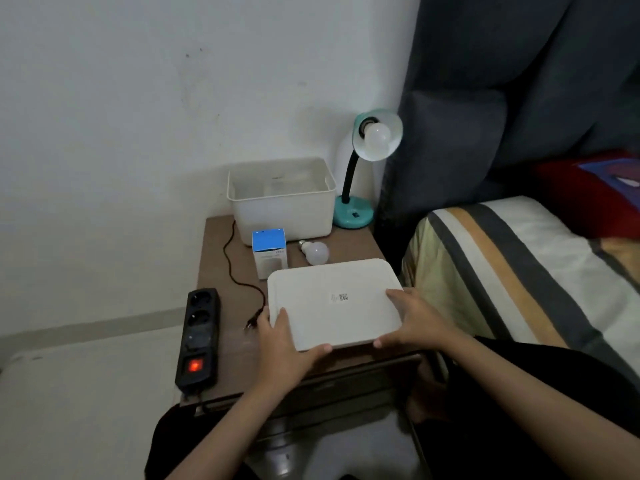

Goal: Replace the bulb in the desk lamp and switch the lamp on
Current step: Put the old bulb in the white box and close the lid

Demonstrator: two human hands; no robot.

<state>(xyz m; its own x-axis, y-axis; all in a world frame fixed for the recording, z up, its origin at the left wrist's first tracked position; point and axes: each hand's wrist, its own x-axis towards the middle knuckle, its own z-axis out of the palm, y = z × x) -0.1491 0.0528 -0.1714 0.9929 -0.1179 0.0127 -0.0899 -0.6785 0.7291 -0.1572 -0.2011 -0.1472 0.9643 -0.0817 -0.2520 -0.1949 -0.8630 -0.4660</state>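
On a brown table (221, 271) between a white wall and a striped bed (519, 271), the left hand (284, 344) and right hand (415, 320) each grip a white lid (329, 306) at 6 o'clock. The lamp (360, 174) stands at 1 o'clock beside a bin (280, 213); a loose bulb (317, 252) and box (270, 252) lie mid-table, a power strip (199, 337) at 8 o'clock.

A brown bedside table (349, 242) carries a white bin (282, 211), teal lamp (354, 216), boxed bulb (270, 252), loose bulb (315, 252), lid (332, 303) and power strip (199, 336)

Both hands, left hand (284, 344) and right hand (417, 323), gripping a white lid (332, 303) at the nightstand (239, 344) front edge. Teal desk lamp (356, 209) standing at back right corner, bulb (377, 136) fitted. Loose bulb (316, 252) lying beside blue box (269, 252), mid-table.
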